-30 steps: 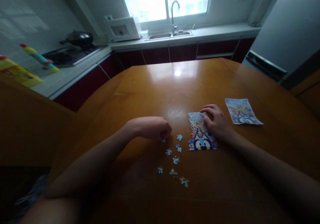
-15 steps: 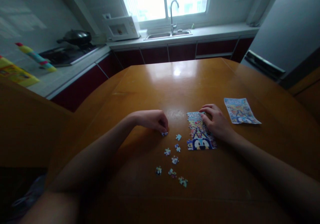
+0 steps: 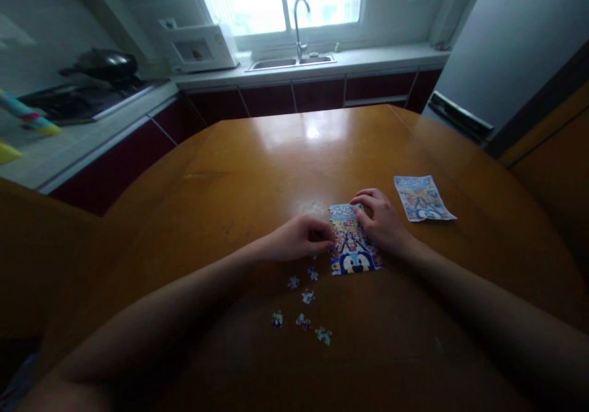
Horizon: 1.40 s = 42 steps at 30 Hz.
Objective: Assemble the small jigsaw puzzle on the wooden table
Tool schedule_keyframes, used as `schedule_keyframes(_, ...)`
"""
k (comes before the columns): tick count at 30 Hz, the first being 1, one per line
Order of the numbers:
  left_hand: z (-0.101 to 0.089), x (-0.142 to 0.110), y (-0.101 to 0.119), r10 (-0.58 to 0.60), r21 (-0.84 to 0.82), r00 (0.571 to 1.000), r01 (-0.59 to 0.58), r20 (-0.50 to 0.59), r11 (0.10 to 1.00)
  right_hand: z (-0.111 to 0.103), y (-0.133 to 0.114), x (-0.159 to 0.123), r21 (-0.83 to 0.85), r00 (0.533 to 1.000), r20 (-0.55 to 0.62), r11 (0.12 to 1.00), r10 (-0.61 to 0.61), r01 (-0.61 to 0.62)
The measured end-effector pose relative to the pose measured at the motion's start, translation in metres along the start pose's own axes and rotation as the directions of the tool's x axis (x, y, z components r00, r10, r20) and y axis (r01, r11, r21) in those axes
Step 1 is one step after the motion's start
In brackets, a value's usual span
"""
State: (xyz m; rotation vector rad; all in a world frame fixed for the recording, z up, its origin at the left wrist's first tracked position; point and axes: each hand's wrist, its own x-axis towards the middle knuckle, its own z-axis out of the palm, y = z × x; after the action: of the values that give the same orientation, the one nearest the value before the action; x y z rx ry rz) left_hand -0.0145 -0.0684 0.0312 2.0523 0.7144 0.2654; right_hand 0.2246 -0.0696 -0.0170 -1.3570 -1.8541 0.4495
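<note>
A partly assembled jigsaw puzzle (image 3: 353, 254) lies flat on the table, with a blue cartoon dog face along its bottom. My left hand (image 3: 306, 238) is at its left edge, thumb and fingertips pinched on a small puzzle piece (image 3: 331, 248) that is mostly hidden. Resting over the puzzle's upper right side is my right hand (image 3: 380, 221), fingers bent and apart, fingertips touching its surface. Several loose pieces are scattered below my left hand, among them a pale piece (image 3: 308, 296), a dark-marked piece (image 3: 277, 319) and a greenish piece (image 3: 324, 336).
A creased picture sheet (image 3: 423, 198) lies to the right of my right hand on the wooden table (image 3: 276, 173). Beyond the table are a sink (image 3: 276, 64), a microwave (image 3: 199, 47), a stove with a black pan (image 3: 105, 65) and a fridge (image 3: 510, 50).
My left hand has moved right with the puzzle piece, from the loose pieces to the puzzle's left edge. My right hand stays on the puzzle. The view has shifted slightly right.
</note>
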Motion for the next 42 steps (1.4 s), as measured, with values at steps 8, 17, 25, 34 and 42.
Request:
schedule_keyframes(8, 0.0033, 0.0017, -0.0015, 0.053, 0.070, 0.998, -0.055, 0.029, 0.996, 0.0016, 0.0006, 0.0000, -0.006, 1.000, 0.001, 1.000, 0.011, -0.011)
schedule_keyframes(17, 0.0064, 0.0040, -0.0026, 0.097, 0.074, 0.995, -0.098, 0.008, 0.992, 0.0008, -0.0013, 0.0005, -0.008, 1.000, -0.004, 1.000, 0.004, -0.004)
schedule_keyframes(25, 0.0086, 0.0052, -0.0054, 0.126, 0.056, 0.991, -0.123, -0.042, 0.991, 0.0021, 0.0007, 0.0004, 0.007, 1.000, -0.015, 1.000, 0.003, -0.003)
schedule_keyframes(34, 0.0088, 0.0054, -0.0056, 0.130, 0.046, 0.990, -0.127, -0.054, 0.991, 0.0018, -0.0004, 0.0006, 0.011, 1.000, -0.020, 1.000, -0.006, 0.006)
schedule_keyframes(42, 0.0102, 0.0051, -0.0039, 0.129, 0.040, 0.990, -0.127, -0.064, 0.991, 0.0019, 0.0002, 0.0008, -0.002, 1.000, -0.016, 1.000, -0.002, 0.002)
